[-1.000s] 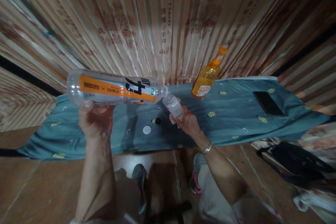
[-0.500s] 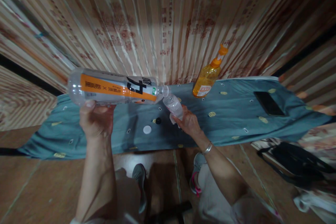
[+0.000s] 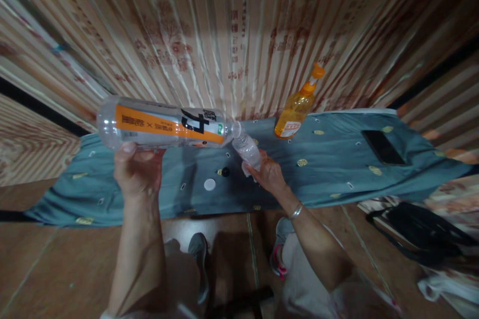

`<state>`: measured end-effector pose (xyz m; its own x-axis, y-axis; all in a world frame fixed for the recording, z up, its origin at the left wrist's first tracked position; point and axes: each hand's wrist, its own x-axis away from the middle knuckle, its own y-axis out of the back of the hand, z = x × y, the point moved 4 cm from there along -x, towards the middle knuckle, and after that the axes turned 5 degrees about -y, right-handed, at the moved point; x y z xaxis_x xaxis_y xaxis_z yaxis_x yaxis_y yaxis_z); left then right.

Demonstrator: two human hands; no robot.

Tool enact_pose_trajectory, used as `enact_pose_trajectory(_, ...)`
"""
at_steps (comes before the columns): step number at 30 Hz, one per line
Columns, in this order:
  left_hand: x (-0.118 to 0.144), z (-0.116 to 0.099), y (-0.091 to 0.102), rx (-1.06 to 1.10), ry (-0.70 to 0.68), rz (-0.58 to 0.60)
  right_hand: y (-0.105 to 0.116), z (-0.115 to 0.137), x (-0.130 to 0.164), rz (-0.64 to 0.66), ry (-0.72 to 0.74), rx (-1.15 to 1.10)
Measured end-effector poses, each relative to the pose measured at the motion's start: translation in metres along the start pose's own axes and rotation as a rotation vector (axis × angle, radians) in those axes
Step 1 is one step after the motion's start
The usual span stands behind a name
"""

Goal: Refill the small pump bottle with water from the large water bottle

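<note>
1. Above the blue-green patterned cloth (image 3: pixel 337 169) that covers the low surface, the left hand (image 3: pixel 136 172) grips a large clear bottle (image 3: pixel 164 124) with an orange label from below, fingers wrapped around its wide end, thumb on the near side
2. That large bottle lies almost level in the air, its base to the left and its open neck pointing right, tipped slightly down
3. Its mouth meets the mouth of a small clear bottle (image 3: pixel 247 151), which leans up and to the left; whether the two rims touch cannot be told from this view
4. The right hand (image 3: pixel 270 175) is closed around the lower part of the small bottle, holding it just above the cloth; a metal bracelet (image 3: pixel 295 211) sits on that wrist
5. On the cloth, near the hands and between them, lie a white cap (image 3: pixel 209 184) and, just beyond it to the right, a small black cap (image 3: pixel 225 172), the two apart from each other
6. Farther back and to the right stands an orange bottle (image 3: pixel 296 109) with a pull-up spout, upright against the striped wall (image 3: pixel 232 35)
7. Well to the right on the cloth lies a dark phone (image 3: pixel 382 147), flat
8. Off the right near edge of the cloth, on the floor, is a black bag (image 3: pixel 422 232)
</note>
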<state>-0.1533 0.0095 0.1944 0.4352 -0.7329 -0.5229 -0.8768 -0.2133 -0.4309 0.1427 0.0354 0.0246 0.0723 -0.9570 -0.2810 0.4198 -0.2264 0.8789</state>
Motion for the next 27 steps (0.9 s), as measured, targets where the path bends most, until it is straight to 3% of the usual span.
enact_pose_trajectory(7,0.002,-0.002,-0.006,0.022,0.024,-0.074,0.001,0.001,0.001,0.011,-0.019,-0.01)
enact_pose_trajectory(27,0.001,-0.008,-0.016,0.021,-0.025,-0.042,0.0,0.0,0.0,0.004,-0.012,-0.022)
